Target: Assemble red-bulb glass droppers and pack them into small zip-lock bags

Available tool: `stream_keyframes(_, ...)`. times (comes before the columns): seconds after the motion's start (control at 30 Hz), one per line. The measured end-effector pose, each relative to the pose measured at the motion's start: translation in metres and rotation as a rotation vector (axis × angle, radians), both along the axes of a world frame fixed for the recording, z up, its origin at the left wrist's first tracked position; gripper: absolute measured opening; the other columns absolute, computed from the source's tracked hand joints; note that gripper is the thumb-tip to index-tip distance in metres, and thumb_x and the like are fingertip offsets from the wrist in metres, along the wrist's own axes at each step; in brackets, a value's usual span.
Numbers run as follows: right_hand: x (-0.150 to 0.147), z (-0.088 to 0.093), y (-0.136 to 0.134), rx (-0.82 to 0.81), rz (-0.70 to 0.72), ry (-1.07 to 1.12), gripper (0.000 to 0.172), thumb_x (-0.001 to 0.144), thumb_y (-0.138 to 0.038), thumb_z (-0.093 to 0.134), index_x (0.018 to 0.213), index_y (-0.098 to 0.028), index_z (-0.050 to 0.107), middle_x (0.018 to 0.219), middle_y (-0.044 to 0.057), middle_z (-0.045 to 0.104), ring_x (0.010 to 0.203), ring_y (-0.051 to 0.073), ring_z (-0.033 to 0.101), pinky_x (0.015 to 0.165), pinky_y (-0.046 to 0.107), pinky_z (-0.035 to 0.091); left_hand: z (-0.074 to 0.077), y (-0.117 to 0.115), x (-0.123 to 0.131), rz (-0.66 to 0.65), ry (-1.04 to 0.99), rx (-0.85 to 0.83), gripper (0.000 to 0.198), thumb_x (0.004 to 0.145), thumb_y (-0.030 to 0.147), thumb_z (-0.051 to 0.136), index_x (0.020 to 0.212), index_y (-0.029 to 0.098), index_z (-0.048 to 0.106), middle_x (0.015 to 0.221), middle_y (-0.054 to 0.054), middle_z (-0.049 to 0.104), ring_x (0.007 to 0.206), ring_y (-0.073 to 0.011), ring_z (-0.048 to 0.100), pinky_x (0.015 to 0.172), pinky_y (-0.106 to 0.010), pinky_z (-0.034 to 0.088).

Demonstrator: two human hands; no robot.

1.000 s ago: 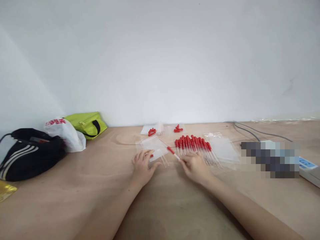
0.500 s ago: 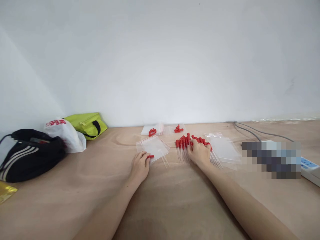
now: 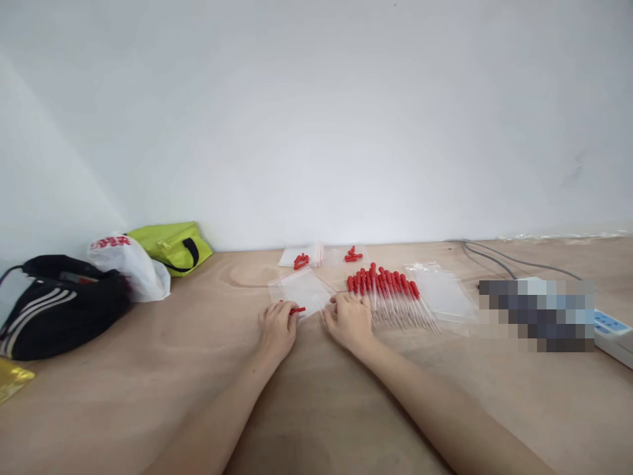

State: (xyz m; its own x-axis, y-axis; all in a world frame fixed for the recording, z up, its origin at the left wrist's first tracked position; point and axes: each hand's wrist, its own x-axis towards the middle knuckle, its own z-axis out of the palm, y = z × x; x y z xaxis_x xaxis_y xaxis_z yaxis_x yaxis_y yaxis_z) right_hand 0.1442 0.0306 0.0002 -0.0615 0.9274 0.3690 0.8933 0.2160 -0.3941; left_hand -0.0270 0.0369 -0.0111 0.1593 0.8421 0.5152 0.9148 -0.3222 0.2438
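Observation:
My left hand (image 3: 277,328) rests on the wooden table at the left edge of a clear zip-lock bag (image 3: 302,290). Its fingers are closed on a dropper, whose red rubber bulb (image 3: 297,309) sticks out past the fingertips over the bag. At the bag's right corner is my right hand (image 3: 350,321), fingers curled together; what they hold, if anything, is hidden. Just right of it lies a row of droppers (image 3: 390,293), red bulbs pointing away from me and thin clear tubes towards me.
Behind the bag lie two small groups of red bulbs (image 3: 301,261) on clear bags. More flat bags (image 3: 442,290) lie right of the droppers. Further right are grey cables (image 3: 524,261) and a power strip (image 3: 613,330). Black (image 3: 64,307), white (image 3: 126,267) and green bags (image 3: 171,247) stand left.
My right hand has moved left from the dropper row to the zip-lock bag's right corner, covering where thin clear tubes lay. My left hand has barely moved.

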Motion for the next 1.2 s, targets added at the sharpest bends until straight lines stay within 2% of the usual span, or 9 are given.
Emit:
stream_keyframes(0.17, -0.015, 0.002, 0.003, -0.130, -0.033, -0.116, 0.021, 0.079, -0.022, 0.045, 0.094, -0.013, 0.057, 0.088, 0.012, 0.065, 0.085, 0.023, 0.056, 0.075, 0.035, 0.023, -0.005, 0.002, 0.000, -0.110, -0.028, 0.086, 0.021, 0.082, 0.014, 0.042, 0.097, 0.017, 0.055, 0.090, -0.007, 0.062, 0.086, -0.0214, 0.056, 0.075, -0.035, 0.043)
stream_keyframes(0.33, -0.015, 0.004, 0.000, -0.141, -0.038, -0.215, 0.021, 0.076, -0.012, 0.044, 0.093, -0.009, 0.057, 0.091, 0.016, 0.062, 0.084, 0.025, 0.055, 0.072, 0.036, 0.025, -0.004, -0.003, 0.006, -0.266, -0.077, 0.166, 0.023, 0.086, 0.015, 0.035, 0.095, 0.018, 0.056, 0.084, -0.005, 0.058, 0.080, -0.0185, 0.055, 0.076, -0.034, 0.045)
stream_keyframes(0.43, -0.003, -0.001, -0.006, -0.068, -0.014, -0.224, 0.025, 0.072, -0.008, 0.046, 0.095, -0.009, 0.057, 0.093, 0.017, 0.060, 0.086, 0.026, 0.052, 0.071, 0.036, 0.026, -0.001, -0.010, 0.010, -0.305, -0.103, 0.101, 0.022, 0.086, 0.015, 0.035, 0.095, 0.018, 0.054, 0.086, -0.005, 0.057, 0.082, -0.0180, 0.055, 0.076, -0.033, 0.045)
stream_keyframes(0.53, 0.021, -0.010, -0.016, 0.080, 0.073, -0.182, 0.030, 0.071, -0.005, 0.044, 0.096, -0.013, 0.058, 0.091, 0.013, 0.058, 0.086, 0.024, 0.050, 0.071, 0.035, 0.026, 0.001, -0.017, 0.012, -0.343, -0.115, 0.024, 0.016, 0.086, 0.019, 0.038, 0.091, 0.019, 0.054, 0.084, -0.005, 0.057, 0.081, -0.0175, 0.055, 0.073, -0.031, 0.046)
stream_keyframes(0.67, 0.054, -0.021, -0.033, 0.220, 0.239, -0.048, 0.027, 0.080, -0.008, 0.037, 0.098, -0.016, 0.057, 0.085, 0.006, 0.057, 0.080, 0.017, 0.051, 0.076, 0.033, 0.026, 0.002, -0.024, 0.016, -0.392, -0.135, -0.017, 0.011, 0.086, 0.023, 0.043, 0.085, 0.018, 0.053, 0.078, -0.003, 0.056, 0.074, -0.0158, 0.055, 0.067, -0.028, 0.046)
stream_keyframes(0.77, 0.068, -0.020, -0.045, 0.218, 0.314, 0.005, 0.023, 0.085, -0.014, 0.036, 0.094, -0.018, 0.057, 0.082, 0.003, 0.057, 0.077, 0.014, 0.051, 0.078, 0.033, 0.026, 0.000, -0.028, 0.021, -0.419, -0.136, -0.036, 0.010, 0.086, 0.023, 0.045, 0.086, 0.018, 0.053, 0.079, -0.003, 0.057, 0.074, -0.0158, 0.056, 0.066, -0.028, 0.046)
stream_keyframes(0.97, 0.066, -0.012, -0.049, 0.185, 0.383, 0.001, 0.023, 0.086, -0.014, 0.036, 0.093, -0.019, 0.057, 0.084, 0.003, 0.059, 0.077, 0.014, 0.052, 0.078, 0.033, 0.024, -0.001, -0.034, 0.031, -0.473, -0.174, -0.057, 0.009, 0.085, 0.022, 0.046, 0.087, 0.019, 0.054, 0.081, -0.002, 0.062, 0.076, -0.0152, 0.058, 0.067, -0.026, 0.046)
stream_keyframes(1.2, 0.064, -0.013, -0.049, 0.231, 0.395, -0.043, 0.023, 0.085, -0.014, 0.039, 0.094, -0.020, 0.058, 0.086, 0.003, 0.059, 0.079, 0.013, 0.053, 0.078, 0.032, 0.023, -0.002, -0.034, 0.031, -0.448, -0.235, -0.093, 0.011, 0.085, 0.025, 0.048, 0.090, 0.019, 0.056, 0.081, -0.002, 0.063, 0.074, -0.0146, 0.059, 0.067, -0.025, 0.048)
